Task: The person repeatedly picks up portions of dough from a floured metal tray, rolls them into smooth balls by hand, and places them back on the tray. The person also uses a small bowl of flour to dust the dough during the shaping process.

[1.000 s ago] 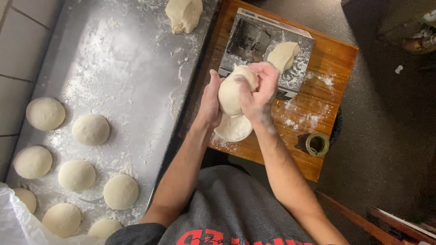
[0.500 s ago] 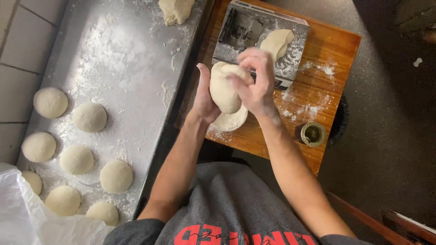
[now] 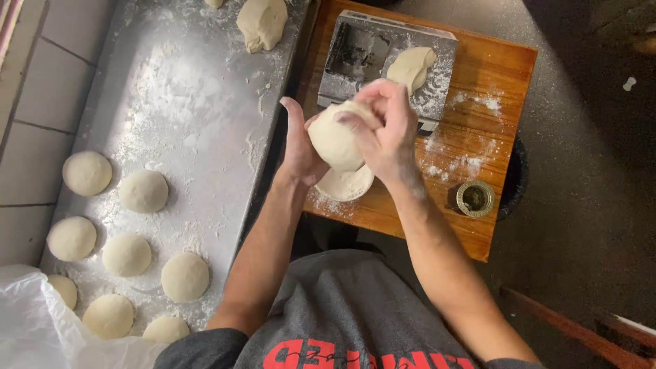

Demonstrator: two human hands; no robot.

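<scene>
Both my hands hold one pale dough ball (image 3: 335, 140) in the air above a wooden board (image 3: 478, 137). My left hand (image 3: 299, 147) cups its left side with the thumb raised. My right hand (image 3: 389, 133) wraps over its top and right side. Just below the ball a small white bowl of flour (image 3: 345, 184) sits on the board. Behind my hands a metal scale (image 3: 362, 58) carries another dough piece (image 3: 410, 67).
Several round dough balls (image 3: 142, 191) lie in rows on the floured steel counter (image 3: 184, 89) at left. A large dough lump (image 3: 261, 24) rests at the counter's far end. A small round tin (image 3: 475, 198) sits on the board, white plastic (image 3: 41, 328) at lower left.
The dough ball has been turned between my hands, my right hand shifting over its top. The view has drifted slightly; nothing on the counter or the board moved.
</scene>
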